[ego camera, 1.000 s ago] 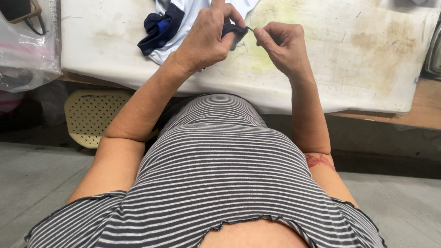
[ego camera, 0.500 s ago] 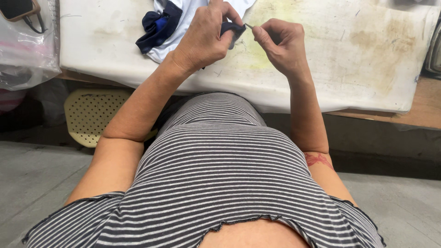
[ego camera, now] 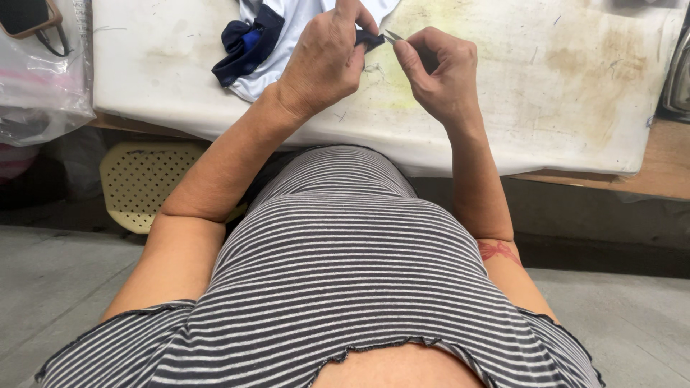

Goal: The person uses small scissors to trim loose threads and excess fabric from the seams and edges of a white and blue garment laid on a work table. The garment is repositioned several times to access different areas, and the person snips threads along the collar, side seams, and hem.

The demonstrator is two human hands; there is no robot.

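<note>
Stained white table [ego camera: 560, 86], left hand [ego camera: 323, 61] pinching navy-and-white garment [ego camera: 251, 43], right hand [ego camera: 438, 72] closed on small snips [ego camera: 392, 36]

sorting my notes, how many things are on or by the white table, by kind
garment, white and navy: 1
small metal snips: 1
clear plastic bag: 1
yellow perforated stool: 1
hands: 2, left hand, right hand
total: 6

A white padded table [ego camera: 575, 108] spans the top of the view, its cover stained yellow-brown, with bare wood showing along its right edge. At far left a clear plastic bag [ego camera: 43, 93] hangs over the table's end. Below it, on the grey concrete floor [ego camera: 50, 287], a pale yellow perforated stool [ego camera: 144, 183] sits partly under the table.
</note>
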